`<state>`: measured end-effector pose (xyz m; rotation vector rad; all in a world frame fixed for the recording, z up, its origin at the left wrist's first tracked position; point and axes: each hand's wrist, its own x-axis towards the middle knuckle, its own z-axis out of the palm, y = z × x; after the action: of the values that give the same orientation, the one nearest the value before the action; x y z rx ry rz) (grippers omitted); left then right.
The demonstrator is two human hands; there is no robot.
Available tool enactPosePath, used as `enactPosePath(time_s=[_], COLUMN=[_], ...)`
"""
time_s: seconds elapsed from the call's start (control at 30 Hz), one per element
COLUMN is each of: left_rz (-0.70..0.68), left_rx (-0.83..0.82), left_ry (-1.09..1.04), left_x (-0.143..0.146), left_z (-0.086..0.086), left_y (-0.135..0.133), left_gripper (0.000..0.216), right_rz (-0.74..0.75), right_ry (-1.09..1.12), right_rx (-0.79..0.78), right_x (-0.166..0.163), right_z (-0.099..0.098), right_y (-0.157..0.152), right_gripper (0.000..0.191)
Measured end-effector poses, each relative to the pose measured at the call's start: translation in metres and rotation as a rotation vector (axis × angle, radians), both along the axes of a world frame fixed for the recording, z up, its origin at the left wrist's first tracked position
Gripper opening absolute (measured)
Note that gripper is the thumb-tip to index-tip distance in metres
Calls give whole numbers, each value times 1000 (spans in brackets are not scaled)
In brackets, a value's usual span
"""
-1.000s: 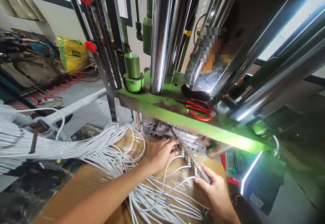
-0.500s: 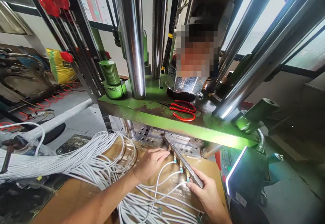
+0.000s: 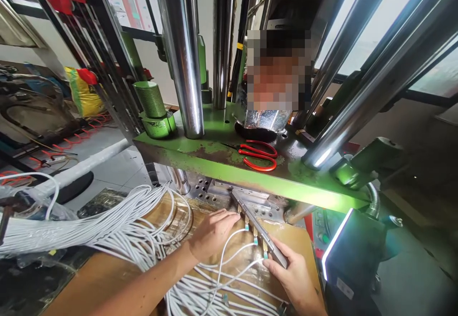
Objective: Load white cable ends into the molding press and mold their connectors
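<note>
Here, both hands grip a metal mould bar below the green press plate: left hand at its far end, right hand at its near end, three white cables already seated.

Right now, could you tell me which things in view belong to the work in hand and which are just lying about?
In hand:
- left hand at the far end of the metal strip
- right hand at its near end
- white cables plugged along the strip

Lying about:
- red scissors on the green plate
- yellow bag
- cable bundle
</note>
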<state>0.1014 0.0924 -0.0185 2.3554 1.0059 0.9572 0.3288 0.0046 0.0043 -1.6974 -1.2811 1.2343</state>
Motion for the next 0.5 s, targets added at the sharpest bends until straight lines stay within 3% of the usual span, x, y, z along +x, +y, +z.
enactPosePath(time_s=[0.07, 0.17, 0.23, 0.3, 0.37, 0.5], left_rz=[32, 192, 233, 163, 139, 302], left_rx=[-31, -158, -348, -535, -581, -392], left_ry=[-15, -97, -172, -224, -224, -161], left_x=[3, 0, -10, -23, -35, -39], left_z=[0, 7, 17, 28, 37, 47], left_y=[1, 10, 22, 37, 52, 81], left_gripper=[30, 28, 60, 79, 70, 37], right_rz=[42, 104, 136, 161, 188, 173], right_ry=[-29, -61, -58, -49, -62, -328], right_rx=[5, 25, 47, 71, 119, 386], right_x=[3, 8, 8, 5, 0, -8], right_z=[-6, -7, 4, 21, 38, 51], right_y=[0, 4, 11, 23, 39, 86], right_gripper=[63, 60, 56, 55, 55, 42])
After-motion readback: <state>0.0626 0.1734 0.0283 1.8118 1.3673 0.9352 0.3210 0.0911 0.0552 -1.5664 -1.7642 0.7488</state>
